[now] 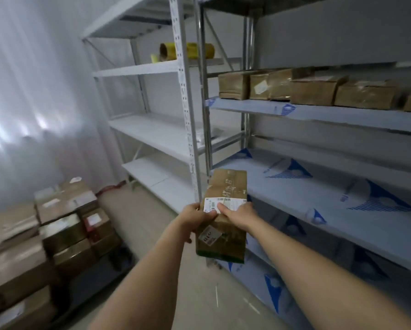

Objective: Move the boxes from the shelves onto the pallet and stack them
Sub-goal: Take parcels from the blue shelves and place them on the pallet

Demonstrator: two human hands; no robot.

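— Both forearms are reaching out from the bottom edge. What are the hands doing?

— They are holding one long brown box [224, 210] between them, in the air beside the shelving. The left hand [195, 219] is gripping its left side, thumb lying across the white label [224, 204] on top. The right hand [239, 214] is gripping the right side, fingers [223, 209] curling over the same label.

— And where are the other boxes sitting?

— Down at the left, a stack [64, 222] of brown boxes is standing on the floor, several layers high; whatever is carrying it is too dark to make out. Farther off at the right, a row of boxes [313, 89] is lying on an upper shelf [318, 115], touching side by side.

— Anything beyond that?

— A yellow roll [167, 51] is lying on a high shelf of the white rack [152, 132] at the back.
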